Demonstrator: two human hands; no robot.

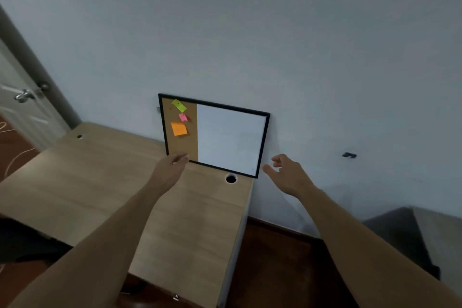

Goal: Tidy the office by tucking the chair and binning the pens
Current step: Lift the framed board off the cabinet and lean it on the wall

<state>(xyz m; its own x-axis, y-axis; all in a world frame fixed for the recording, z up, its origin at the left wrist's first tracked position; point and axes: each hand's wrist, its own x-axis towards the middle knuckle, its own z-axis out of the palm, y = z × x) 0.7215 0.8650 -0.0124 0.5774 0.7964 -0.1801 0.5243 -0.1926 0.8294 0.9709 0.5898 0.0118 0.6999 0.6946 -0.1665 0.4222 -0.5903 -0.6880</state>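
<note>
A black-framed board (230,137), part cork and part whiteboard, leans on the wall at the back of a light wooden desk (100,182). My left hand (172,167) reaches over the desk to the board's lower left corner, fingers loosely apart, holding nothing. My right hand (287,172) hovers just past the board's lower right corner, open and empty. A dark chair (22,240) shows partly at the desk's left front edge. No pens or bin are in view.
Sticky notes (179,128) in green, pink and orange are pinned to the cork. The desk has a cable hole (231,178) near the board. A door with a metal handle (23,95) stands at the left. A dark object (400,237) sits at the right on the brown floor.
</note>
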